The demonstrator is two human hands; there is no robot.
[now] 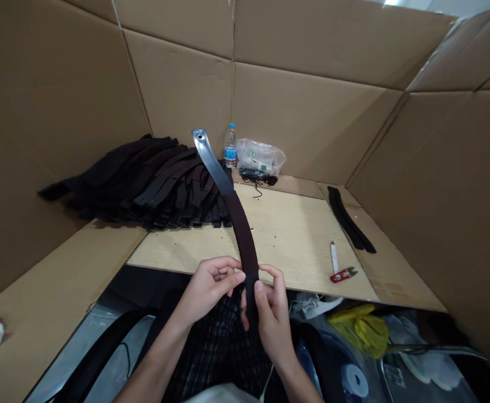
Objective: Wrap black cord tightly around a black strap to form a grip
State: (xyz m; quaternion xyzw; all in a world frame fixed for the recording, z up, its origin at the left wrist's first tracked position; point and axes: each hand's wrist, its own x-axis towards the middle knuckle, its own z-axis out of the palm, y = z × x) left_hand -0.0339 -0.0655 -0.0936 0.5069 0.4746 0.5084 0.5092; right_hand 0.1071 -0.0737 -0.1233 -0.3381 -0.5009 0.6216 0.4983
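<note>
A curved strip (245, 238) stands upright over the table's front edge, its dark brown sleeve giving way at the top to a bare grey metal end (213, 165) with a hole. The sleeve's lower part is black. My right hand (273, 313) is closed round this black part, thumb lying on its front. At the strip's left edge my left hand (209, 288) pinches, with thumb and forefinger together by the line where brown meets black. Left of the strip lies a big pile of similar dark strips (156, 182).
Red thread snips (343, 275) and a white pen-like tool (334, 257) lie at right, near two black strips (349, 221). A water bottle (230, 148) and plastic bag (260, 157) stand behind. Cardboard walls (312, 112) surround the table (295, 235).
</note>
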